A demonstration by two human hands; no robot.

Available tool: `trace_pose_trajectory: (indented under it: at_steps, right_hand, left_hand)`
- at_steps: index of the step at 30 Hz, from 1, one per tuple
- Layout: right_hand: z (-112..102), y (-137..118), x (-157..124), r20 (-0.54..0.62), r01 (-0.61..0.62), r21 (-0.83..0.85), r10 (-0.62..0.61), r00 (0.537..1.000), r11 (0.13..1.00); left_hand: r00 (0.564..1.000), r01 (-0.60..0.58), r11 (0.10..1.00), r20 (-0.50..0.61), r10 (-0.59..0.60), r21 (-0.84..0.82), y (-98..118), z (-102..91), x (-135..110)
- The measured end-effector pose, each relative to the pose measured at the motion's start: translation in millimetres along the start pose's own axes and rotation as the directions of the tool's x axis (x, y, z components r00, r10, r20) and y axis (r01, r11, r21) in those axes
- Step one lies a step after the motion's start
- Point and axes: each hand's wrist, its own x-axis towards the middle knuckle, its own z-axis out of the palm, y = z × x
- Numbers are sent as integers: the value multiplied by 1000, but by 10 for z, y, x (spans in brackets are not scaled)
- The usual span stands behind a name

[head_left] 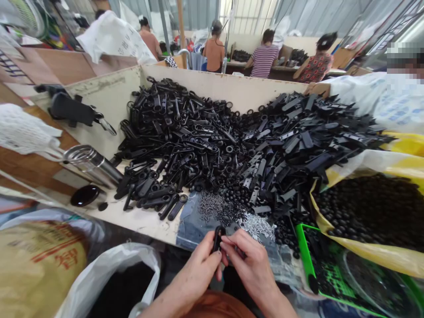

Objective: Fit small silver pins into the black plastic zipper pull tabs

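Near the table's front edge, my left hand (202, 260) is closed around a black plastic part (217, 238) with a ring-shaped end, held tilted upward. The fingers of my right hand (250, 256) are pinched together against that part's right side. Whatever small piece may sit in the right fingertips is hidden. Just beyond my hands lie silver metal pins (256, 225), small dark screws (210, 205) and black beads (233, 194) on a grey-blue cloth (190, 221). Loose black ring-ended parts (178, 206) lie to the left of the cloth.
Large heaps of black parts (198, 128) fill the walled table. A steel cup (94, 163) stands left. On the right are a yellow-edged sack of black balls (374, 207) and a green basket (308, 256). A white sack (152, 260) is front left. Several people sit farther back.
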Motion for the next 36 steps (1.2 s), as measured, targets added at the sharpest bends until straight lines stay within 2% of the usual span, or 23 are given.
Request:
trace_pose_trajectory:
  at_steps: [3, 7, 12, 16, 19, 22, 26, 31, 36]
  right_hand:
    - [44, -8, -14, -31, -53, 10, 54, 998, 999]
    - [89, -4, -30, -67, -124, 31, 126, 990, 992]
    - [124, 2, -98, -70, -39, -54, 36, 997, 998]
    - [123, -1, -139, -64, 26, -86, -32, 997, 996]
    - [87, -2, -132, -26, 96, -106, -99, 995, 990]
    - [12, -12, -92, 71, 162, -191, -151, 986, 968]
    - [-141, -39, -49, 229, 157, -255, -98, 969, 954]
    - [-255, -27, -103, 167, 99, -336, -44, 985, 936]
    - [-136, 31, -142, 244, 119, -365, -29, 969, 923]
  left_hand:
    - [999, -32, 998, -5, 32, 51, 98, 28, -17]
    - [1000, 0, 991, -1, 0, 135, 183, 48, -20]
    - [1000, 21, 980, -13, -19, 197, 207, 57, -18]
    - [1000, -5, 996, 17, 3, 86, 157, 35, -1]
    - [998, -10, 999, 67, 8, 44, 83, -27, 57]
    - [995, -20, 994, 103, 9, 107, 31, -118, 119]
    - [994, -32, 988, 105, 16, 154, 34, -217, 143]
    - [994, -17, 994, 112, 5, 110, 49, -237, 130]
    - [995, 10, 994, 98, -20, 105, 3, -214, 139]
